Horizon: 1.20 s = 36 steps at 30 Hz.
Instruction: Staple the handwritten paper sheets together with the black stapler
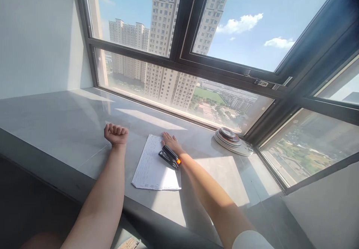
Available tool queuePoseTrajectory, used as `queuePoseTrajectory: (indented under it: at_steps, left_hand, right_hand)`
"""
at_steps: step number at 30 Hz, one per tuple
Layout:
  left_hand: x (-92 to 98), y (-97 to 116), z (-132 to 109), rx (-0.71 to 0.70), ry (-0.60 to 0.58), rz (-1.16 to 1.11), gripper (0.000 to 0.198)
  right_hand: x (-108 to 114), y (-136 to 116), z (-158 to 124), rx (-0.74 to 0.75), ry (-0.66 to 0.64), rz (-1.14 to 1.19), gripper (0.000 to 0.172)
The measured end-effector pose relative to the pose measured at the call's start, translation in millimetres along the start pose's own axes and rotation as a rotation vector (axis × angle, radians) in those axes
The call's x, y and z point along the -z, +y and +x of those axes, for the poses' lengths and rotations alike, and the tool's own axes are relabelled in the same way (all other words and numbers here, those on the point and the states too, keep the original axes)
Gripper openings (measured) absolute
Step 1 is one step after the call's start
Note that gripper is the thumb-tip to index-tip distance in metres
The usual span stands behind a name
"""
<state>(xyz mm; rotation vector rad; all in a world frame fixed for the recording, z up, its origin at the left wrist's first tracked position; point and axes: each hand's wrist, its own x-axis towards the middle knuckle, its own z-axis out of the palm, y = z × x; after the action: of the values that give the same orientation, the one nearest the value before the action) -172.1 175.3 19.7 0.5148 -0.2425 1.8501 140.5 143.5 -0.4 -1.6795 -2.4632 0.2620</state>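
Observation:
My left hand (116,133) rests on the grey stone sill (64,125) as a closed fist with nothing in it, left of a stack of printed paper sheets (154,165). My right hand (169,141) lies flat, fingers stretched out, on the top right corner of the sheets. A black stapler with an orange end (169,156) lies on the paper right beside my right wrist, touching or nearly touching it.
A pile of round flat plates or discs (231,140) sits at the right back corner of the sill by the window. Large dark-framed windows (179,54) run along the back and right. A white wall stands on the left. The sill's front edge drops off towards me.

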Motion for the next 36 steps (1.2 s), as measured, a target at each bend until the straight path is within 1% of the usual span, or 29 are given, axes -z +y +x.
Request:
queuePoseTrajectory:
  at_steps: [3,5,8,11,16,20,23,26,29,31,33,36]
  left_hand:
    - [0.8,-1.9,0.6,-0.014,0.019,0.027,0.06]
    - [2.4,-2.1,1.3,-0.014,0.041,0.047,0.061]
    - [5.9,-2.4,2.8,0.002,0.054,0.046,0.06]
    - [8.3,-3.4,4.0,0.015,0.058,0.043,0.06]
    - [6.2,-4.6,1.8,0.042,0.071,0.095,0.064]
    - [2.5,-4.8,-2.7,0.08,0.103,0.163,0.063]
    - [0.5,-6.3,-4.8,0.108,0.088,0.153,0.061]
    - [-2.0,-8.9,-5.9,0.145,0.1,0.196,0.063]
    - [-5.2,-11.6,-7.2,0.209,0.121,0.241,0.063]
    - [-7.1,-14.0,-8.1,0.281,0.118,0.246,0.061]
    - [-8.5,-18.2,-9.0,0.377,0.095,0.249,0.06]
    - [-10.5,-29.7,-11.5,0.522,0.032,0.248,0.059]
  right_hand:
    - [1.9,-8.5,3.2,0.035,-0.018,0.011,0.064]
    - [3.7,-10.2,0.7,0.03,-0.015,0.009,0.066]
    - [5.8,-10.1,-5.5,-0.035,-0.019,-0.002,0.072]
    - [7.5,-6.8,-14.6,-0.082,-0.059,-0.025,0.073]
    - [11.6,8.5,-40.6,-0.04,-0.089,-0.076,0.075]
    - [15.8,25.4,-65.6,0.013,-0.117,-0.078,0.071]
    - [16.2,35.9,-82.5,0.002,-0.114,-0.078,0.067]
    - [12.2,41.0,-99.0,-0.036,-0.07,-0.085,0.066]
    - [6.7,40.4,-119.1,-0.056,-0.018,-0.092,0.066]
    - [4.6,38.0,-135.4,-0.05,-0.009,-0.098,0.067]
    - [4.6,34.9,-152.7,-0.038,-0.007,-0.099,0.067]
    - [7.4,30.3,-172.8,0.041,0.009,-0.073,0.065]
